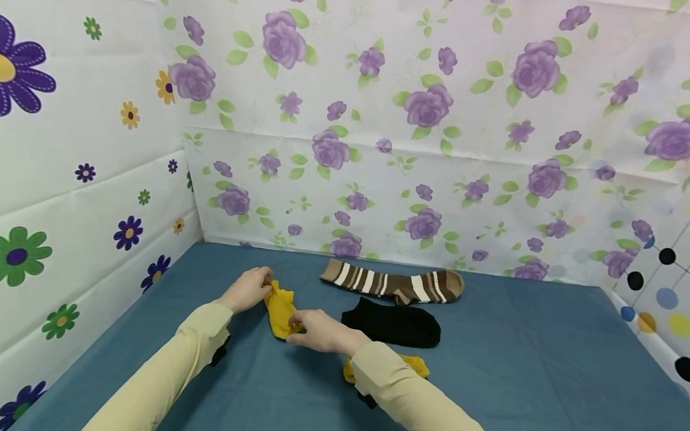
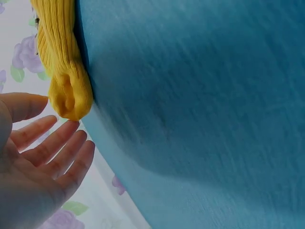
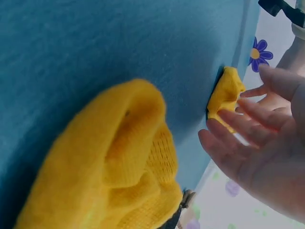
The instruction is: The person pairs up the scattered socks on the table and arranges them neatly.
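Note:
A yellow sock [image 1: 280,312] lies on the blue cloth between the two hands. My left hand [image 1: 248,289] is at its far end. In the left wrist view, the left fingers [image 2: 64,148] are spread beside the ribbed yellow sock [image 2: 66,62], the fingertips at or close to its folded end. At the near right side of that sock is my right hand [image 1: 323,331], with relaxed, parted fingers [image 3: 252,124]; I cannot tell whether they touch it. A second, crumpled yellow sock [image 1: 415,365] lies partly hidden under the right forearm, and looms large in the right wrist view.
A black sock [image 1: 394,324] lies right of the right hand. Behind it is a brown striped sock [image 1: 388,283]. Flowered sheets [image 1: 383,178] hang behind and left of the blue-covered table [image 1: 525,371], and a dotted sheet [image 1: 672,295] hangs on the right.

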Tool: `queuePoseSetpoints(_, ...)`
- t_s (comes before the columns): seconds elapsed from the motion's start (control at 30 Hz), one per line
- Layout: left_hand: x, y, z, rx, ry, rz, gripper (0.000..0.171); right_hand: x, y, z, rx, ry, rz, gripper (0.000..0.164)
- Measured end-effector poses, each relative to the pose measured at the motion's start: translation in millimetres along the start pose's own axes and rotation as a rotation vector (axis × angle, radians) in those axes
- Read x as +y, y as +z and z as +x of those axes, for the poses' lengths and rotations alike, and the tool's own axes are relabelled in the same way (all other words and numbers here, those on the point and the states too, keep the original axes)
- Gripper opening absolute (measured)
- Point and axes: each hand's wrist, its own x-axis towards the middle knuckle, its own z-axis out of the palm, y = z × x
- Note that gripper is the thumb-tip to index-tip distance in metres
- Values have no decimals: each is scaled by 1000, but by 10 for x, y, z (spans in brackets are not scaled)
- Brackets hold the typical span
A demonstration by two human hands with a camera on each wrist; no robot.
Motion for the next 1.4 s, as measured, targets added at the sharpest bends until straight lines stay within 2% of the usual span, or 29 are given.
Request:
queuePoseSetpoints(0.1,0,-7,10,5,-27,12,29,-4,-7,-21,74,71,38,29)
queuePoseSetpoints(0.23,-17,1,33,-4,-42,42,32,-15,-22,-30,144,207,252,17)
queuePoseSetpoints(0.37,-49,29,55,-16,-32,45,31,-13,-16,-15,158,304,449,13)
queuePoseSetpoints(0.6,-58,29,53,-14,11,8,22,-30,-18,15,153,376,601,14)
queuePoseSetpoints(0.7,-54,-1,46,-13,19,-6,19,-26,-27,18,151,405,648,13)
queuePoseSetpoints(0.9,-68,-48,14,-31,10,-15,11,-28,-32,-1,145,444,671,15)
queuePoseSetpoints(1.27,-91,-66,-52,-59,-19,-57,8,-10,-32,-42,136,483,760,14)
queuePoseSetpoints(1.4,-76,-69,-72,-66,-31,-74,8,-12,-29,-35,144,504,822,23)
